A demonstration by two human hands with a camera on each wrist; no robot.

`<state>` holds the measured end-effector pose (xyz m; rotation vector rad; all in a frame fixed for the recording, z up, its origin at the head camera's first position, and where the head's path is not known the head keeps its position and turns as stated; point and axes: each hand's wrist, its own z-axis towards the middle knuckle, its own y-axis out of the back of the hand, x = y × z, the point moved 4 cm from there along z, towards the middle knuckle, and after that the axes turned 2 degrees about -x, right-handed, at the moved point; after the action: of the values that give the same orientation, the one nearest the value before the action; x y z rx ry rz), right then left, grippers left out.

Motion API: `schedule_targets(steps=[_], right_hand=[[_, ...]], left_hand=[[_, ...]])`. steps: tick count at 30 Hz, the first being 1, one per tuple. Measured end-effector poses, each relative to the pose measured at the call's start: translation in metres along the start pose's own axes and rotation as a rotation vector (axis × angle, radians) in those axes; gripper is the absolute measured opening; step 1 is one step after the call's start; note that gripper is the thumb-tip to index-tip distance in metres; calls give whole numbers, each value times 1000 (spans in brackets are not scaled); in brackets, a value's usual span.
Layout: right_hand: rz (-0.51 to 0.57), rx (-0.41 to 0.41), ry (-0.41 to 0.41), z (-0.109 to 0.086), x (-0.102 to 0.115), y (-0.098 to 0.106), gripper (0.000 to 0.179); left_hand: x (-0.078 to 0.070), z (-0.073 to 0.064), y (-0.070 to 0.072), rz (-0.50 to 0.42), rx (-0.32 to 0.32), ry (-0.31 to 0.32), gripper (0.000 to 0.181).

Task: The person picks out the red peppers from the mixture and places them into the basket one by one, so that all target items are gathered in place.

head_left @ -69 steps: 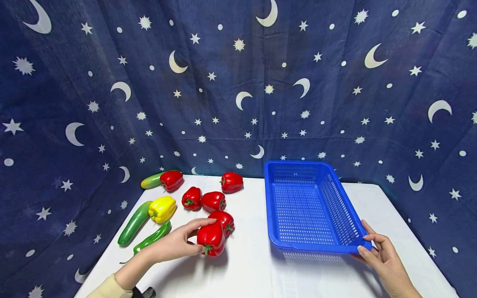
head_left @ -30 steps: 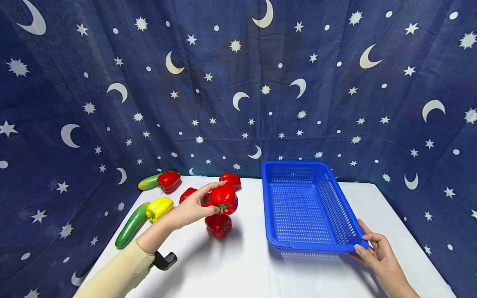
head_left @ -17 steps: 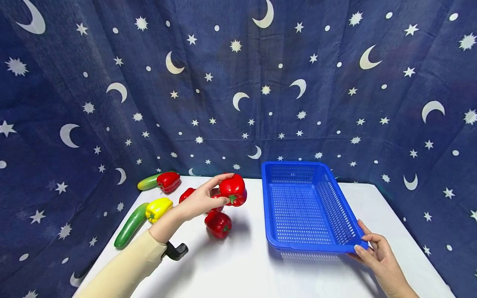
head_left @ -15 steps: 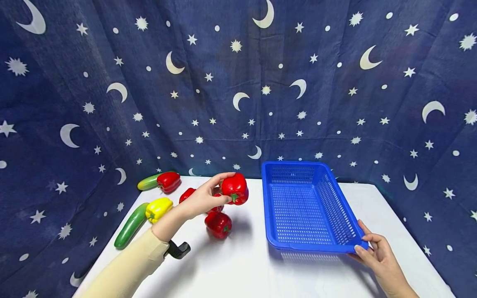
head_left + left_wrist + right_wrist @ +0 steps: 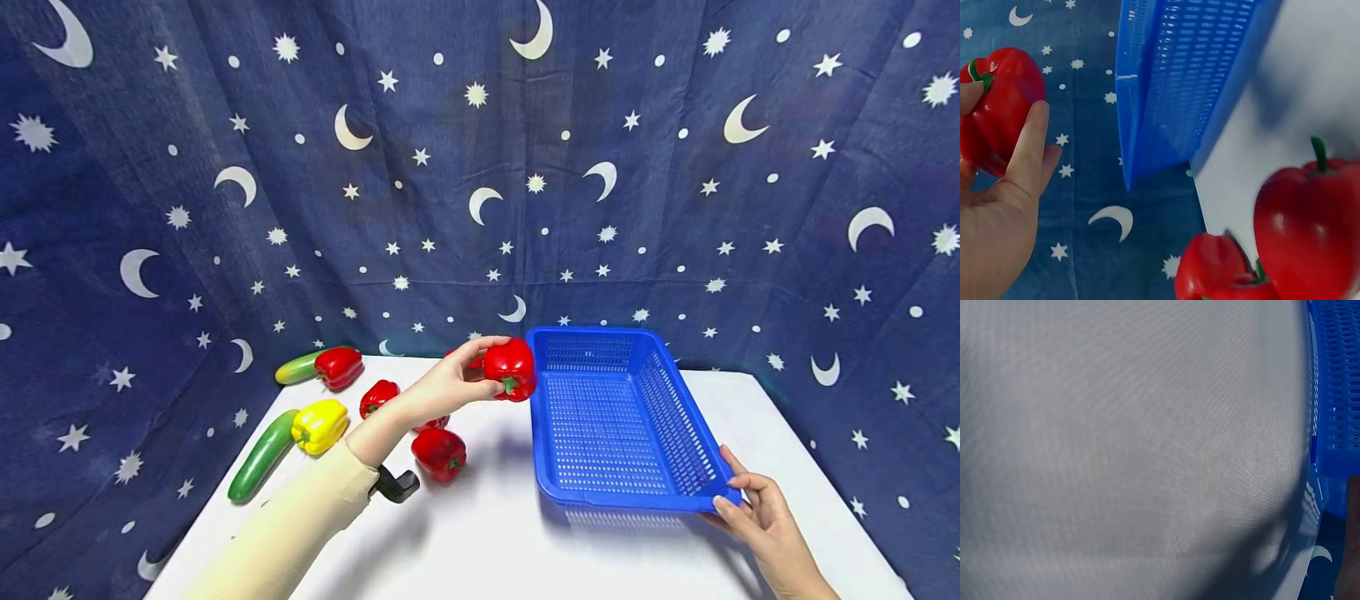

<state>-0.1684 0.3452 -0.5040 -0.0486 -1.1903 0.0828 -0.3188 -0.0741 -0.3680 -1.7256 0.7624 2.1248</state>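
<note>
In the head view my left hand (image 5: 438, 392) holds a red bell pepper (image 5: 512, 368) above the table, thumb on the stem side and fingers over its top. The pepper overlaps the left rim of an empty blue perforated basket (image 5: 600, 433). Seen from the left wrist, the same bell pepper (image 5: 1007, 112) sits between thumb and fingers, apart from the basket wall (image 5: 1175, 94). My right hand (image 5: 772, 521) grips the basket's near right corner, thumb on top of the rim. The right wrist view catches just a sliver of that hand and the basket's side (image 5: 1341, 394).
Several red bell peppers (image 5: 438, 455) lie left of the basket, some partly behind my left hand. Farther left are a yellow bell pepper (image 5: 320, 426), a cucumber (image 5: 262, 458) and a yellow-green cucumber-like vegetable (image 5: 297, 368). A starry blue cloth (image 5: 480, 167) encloses the white table.
My left hand has lifted the red bell pepper from near the front of the pile and carried it back and right, up to the basket's left rim. Right hand and basket stay nearly still.
</note>
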Motion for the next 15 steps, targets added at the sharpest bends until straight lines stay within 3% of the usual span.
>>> schedule_targets(steps=[7,15], right_hand=[[-28,-17,-45,-1,-1,0,30],[-46,-16,-40,0,-1,0,30]], left_hand=[[-4,17,-15,3,42,-27,64],[-9,33,-29,2,52,-32,64]])
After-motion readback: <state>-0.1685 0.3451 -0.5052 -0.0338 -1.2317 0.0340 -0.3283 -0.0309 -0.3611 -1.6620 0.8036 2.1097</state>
